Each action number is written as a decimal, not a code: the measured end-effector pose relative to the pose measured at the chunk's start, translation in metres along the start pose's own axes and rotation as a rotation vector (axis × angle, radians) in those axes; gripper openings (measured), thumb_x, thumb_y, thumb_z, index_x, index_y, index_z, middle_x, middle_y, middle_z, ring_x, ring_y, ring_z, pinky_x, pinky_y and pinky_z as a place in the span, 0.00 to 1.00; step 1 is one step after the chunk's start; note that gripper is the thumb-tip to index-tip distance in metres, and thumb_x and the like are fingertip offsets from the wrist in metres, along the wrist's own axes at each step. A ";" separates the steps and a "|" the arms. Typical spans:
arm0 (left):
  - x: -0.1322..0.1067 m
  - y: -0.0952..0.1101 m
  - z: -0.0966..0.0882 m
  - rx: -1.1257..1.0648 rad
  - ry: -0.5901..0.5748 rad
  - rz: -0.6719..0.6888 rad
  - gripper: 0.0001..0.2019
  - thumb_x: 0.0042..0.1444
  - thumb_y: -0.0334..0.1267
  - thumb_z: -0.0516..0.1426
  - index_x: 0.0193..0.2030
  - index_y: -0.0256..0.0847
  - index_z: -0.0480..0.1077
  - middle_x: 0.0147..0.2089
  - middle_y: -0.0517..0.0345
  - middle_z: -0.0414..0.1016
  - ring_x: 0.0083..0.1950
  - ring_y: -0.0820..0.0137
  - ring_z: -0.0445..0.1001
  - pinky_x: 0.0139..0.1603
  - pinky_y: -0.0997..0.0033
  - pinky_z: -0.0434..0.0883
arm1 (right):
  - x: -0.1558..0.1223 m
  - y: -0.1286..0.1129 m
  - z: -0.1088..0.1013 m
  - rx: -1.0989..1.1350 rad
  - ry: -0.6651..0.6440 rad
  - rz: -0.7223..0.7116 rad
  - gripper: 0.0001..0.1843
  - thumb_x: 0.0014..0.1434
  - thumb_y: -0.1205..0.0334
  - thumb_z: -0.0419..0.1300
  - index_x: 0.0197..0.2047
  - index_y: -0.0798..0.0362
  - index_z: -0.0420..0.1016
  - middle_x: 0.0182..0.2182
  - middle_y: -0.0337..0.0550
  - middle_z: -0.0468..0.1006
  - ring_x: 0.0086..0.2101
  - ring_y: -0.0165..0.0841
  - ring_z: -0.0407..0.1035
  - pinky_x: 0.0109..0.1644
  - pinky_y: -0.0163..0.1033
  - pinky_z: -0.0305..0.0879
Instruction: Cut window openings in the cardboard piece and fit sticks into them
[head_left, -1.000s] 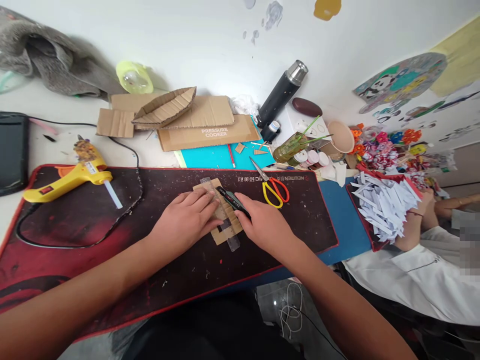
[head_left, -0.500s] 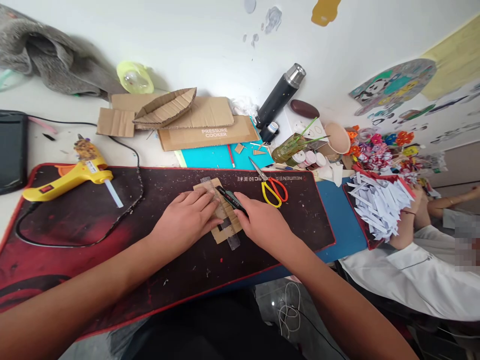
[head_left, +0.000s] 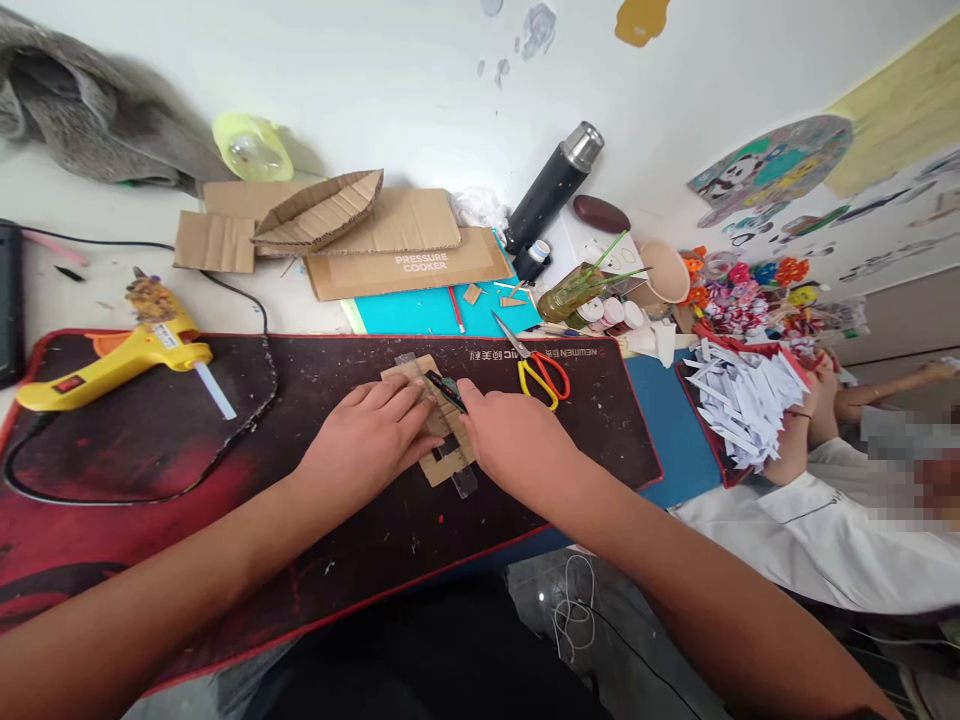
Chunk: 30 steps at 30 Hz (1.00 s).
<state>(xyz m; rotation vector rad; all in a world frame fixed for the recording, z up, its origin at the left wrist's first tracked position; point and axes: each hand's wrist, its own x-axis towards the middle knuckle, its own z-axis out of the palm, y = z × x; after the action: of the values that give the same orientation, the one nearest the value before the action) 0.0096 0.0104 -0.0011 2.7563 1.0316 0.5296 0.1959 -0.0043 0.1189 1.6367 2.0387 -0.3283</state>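
The dark mat point(head_left: 375, 565), red-edged, covers the working area; clock directions are taken from the cardboard piece resting on it. The left forearm enters from eight o'clock, the right from four, both elbows set wide. The left hand point(head_left: 364, 430) lies palm down, fingers laid out toward two o'clock, clenching nothing and pressing from above. The right hand point(head_left: 517, 430) is curled in a closed grip, knuckles toward ten o'clock, grasping the cutter. The two hands lie close together, the cutter between them.

The yellow glue gun point(head_left: 161, 345) lies on its side between nine and ten o'clock, well apart from both hands. The scissors point(head_left: 527, 357), red and yellow handled, lie at two o'clock, near the right hand, blades slightly parted.

The cardboard piece point(head_left: 448, 468) lies on the mat beneath the left fingers. The clear ruler point(head_left: 466, 484) runs across it from eleven to five o'clock, both ends projecting past its edges. The cutter point(head_left: 448, 392) angles over the cardboard with its front end toward ten o'clock (the blade is too small to make out).

Compared with half a second ago, the right hand sits closer to the cardboard and hides more of the cutter's handle. The left hand, ruler and cardboard keep the same arrangement. The whole view is shifted slightly, bringing the glue gun nearer the left border.
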 end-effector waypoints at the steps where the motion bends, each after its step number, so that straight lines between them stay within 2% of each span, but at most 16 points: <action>1: 0.000 0.000 0.000 0.001 -0.004 0.003 0.21 0.74 0.48 0.58 0.63 0.36 0.77 0.64 0.39 0.81 0.67 0.43 0.75 0.58 0.44 0.75 | 0.001 -0.001 -0.003 -0.021 -0.009 -0.011 0.29 0.76 0.68 0.50 0.77 0.63 0.61 0.41 0.62 0.85 0.40 0.48 0.83 0.36 0.44 0.75; 7: 0.002 0.000 -0.003 0.027 -0.020 0.013 0.21 0.74 0.48 0.57 0.62 0.35 0.78 0.65 0.39 0.81 0.68 0.43 0.75 0.58 0.46 0.75 | 0.006 -0.006 -0.013 -0.106 -0.053 -0.065 0.37 0.68 0.75 0.53 0.79 0.69 0.57 0.37 0.62 0.85 0.39 0.50 0.84 0.37 0.46 0.78; 15: 0.001 0.000 -0.003 0.043 -0.033 0.012 0.21 0.75 0.49 0.57 0.62 0.34 0.77 0.65 0.39 0.80 0.68 0.44 0.75 0.59 0.46 0.74 | 0.008 -0.008 -0.016 -0.118 -0.081 -0.067 0.37 0.70 0.72 0.55 0.80 0.70 0.56 0.34 0.61 0.85 0.38 0.49 0.84 0.38 0.44 0.77; 21: 0.001 0.001 -0.004 0.053 -0.053 -0.006 0.21 0.75 0.50 0.56 0.61 0.36 0.78 0.66 0.40 0.80 0.68 0.43 0.74 0.58 0.46 0.75 | 0.010 -0.011 -0.019 -0.121 -0.097 -0.044 0.37 0.68 0.71 0.58 0.78 0.71 0.59 0.36 0.64 0.86 0.38 0.48 0.84 0.38 0.42 0.76; 25: 0.001 0.001 -0.003 0.047 -0.058 -0.008 0.22 0.75 0.50 0.57 0.63 0.35 0.77 0.66 0.40 0.80 0.69 0.44 0.74 0.60 0.45 0.75 | 0.009 -0.010 -0.022 -0.119 -0.108 -0.058 0.35 0.69 0.71 0.57 0.77 0.70 0.60 0.37 0.64 0.86 0.39 0.47 0.84 0.41 0.43 0.77; 30: 0.000 0.001 -0.004 0.057 -0.037 -0.006 0.22 0.75 0.50 0.57 0.61 0.35 0.78 0.66 0.40 0.80 0.68 0.43 0.74 0.59 0.46 0.75 | 0.008 -0.013 -0.023 -0.125 -0.129 -0.038 0.39 0.67 0.72 0.60 0.78 0.72 0.57 0.39 0.66 0.86 0.40 0.49 0.84 0.40 0.43 0.78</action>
<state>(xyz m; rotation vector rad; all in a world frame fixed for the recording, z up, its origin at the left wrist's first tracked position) 0.0092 0.0099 0.0025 2.8004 1.0619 0.4536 0.1774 0.0102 0.1325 1.4653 1.9553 -0.3061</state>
